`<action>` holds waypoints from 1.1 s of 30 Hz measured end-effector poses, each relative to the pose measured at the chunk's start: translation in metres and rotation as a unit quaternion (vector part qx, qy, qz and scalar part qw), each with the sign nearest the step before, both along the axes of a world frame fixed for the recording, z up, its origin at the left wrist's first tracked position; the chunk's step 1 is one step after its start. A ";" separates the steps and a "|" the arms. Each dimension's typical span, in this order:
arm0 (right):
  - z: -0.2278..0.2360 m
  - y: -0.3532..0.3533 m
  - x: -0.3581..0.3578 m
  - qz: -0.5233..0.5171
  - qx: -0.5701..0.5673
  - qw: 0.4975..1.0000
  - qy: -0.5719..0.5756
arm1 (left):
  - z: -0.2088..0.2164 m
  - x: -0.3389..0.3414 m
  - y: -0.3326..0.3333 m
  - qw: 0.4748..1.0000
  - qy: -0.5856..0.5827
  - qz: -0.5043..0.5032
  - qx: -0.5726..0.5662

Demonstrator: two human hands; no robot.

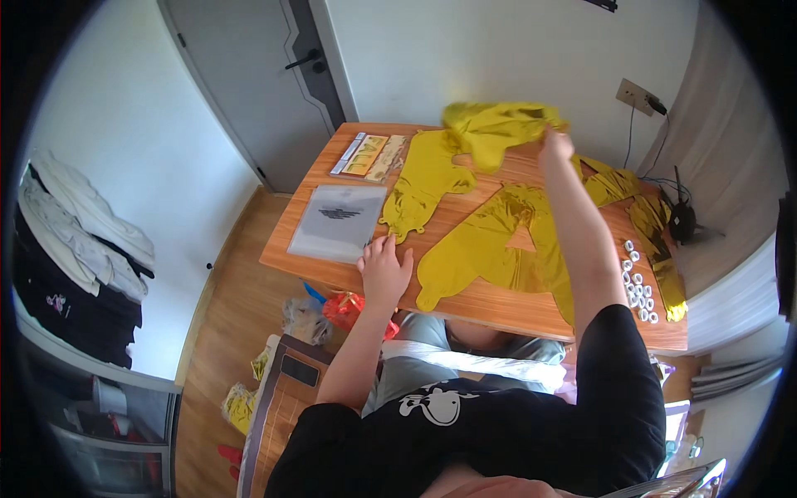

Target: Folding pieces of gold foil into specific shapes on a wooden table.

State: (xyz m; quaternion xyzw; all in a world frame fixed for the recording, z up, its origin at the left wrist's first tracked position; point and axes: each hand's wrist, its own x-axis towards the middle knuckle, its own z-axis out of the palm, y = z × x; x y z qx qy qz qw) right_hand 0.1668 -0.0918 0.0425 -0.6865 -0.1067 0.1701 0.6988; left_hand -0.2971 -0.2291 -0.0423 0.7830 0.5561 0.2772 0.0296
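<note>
In my right hand (558, 145), stretched to the far side of the table, is the edge of a flat gold foil balloon (498, 129), lifted and blurred by motion. Another uninflated gold balloon (423, 170) lies flat left of centre, partly under the lifted one. My left hand (386, 270) rests by its lower end and the corner of a stack of clear plastic bags (332, 224), fingers stretched out and apart. A larger gold foil piece (477, 236) spreads over the near middle, partly hidden by my right forearm.
A flat printed packet (369, 158) lies at the table's back left. Small white rolls (638, 292) cluster at the right, beside more gold foil (656, 236). A black device with cables (682, 217) stands behind. A phone (300, 371) lies on a surface at lower left.
</note>
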 end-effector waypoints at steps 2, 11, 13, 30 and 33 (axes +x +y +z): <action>0.053 -0.045 0.009 -0.089 0.287 0.953 0.029 | 0.002 0.005 0.001 1.000 -0.008 -0.002 -0.005; 0.090 -0.234 -0.003 0.200 0.011 0.673 -0.712 | 0.009 0.031 0.003 1.000 -0.006 -0.014 0.009; 0.069 -0.266 -0.032 0.238 -0.039 0.657 -0.714 | 0.005 0.028 0.002 0.999 -0.004 -0.035 0.028; -0.035 -0.398 -0.193 0.212 -0.272 0.841 -0.417 | 0.021 0.021 -0.002 0.958 0.041 -0.282 0.005; -0.047 -0.397 -0.184 0.225 -0.138 0.876 -0.404 | 0.022 0.021 -0.002 0.958 0.042 -0.283 0.002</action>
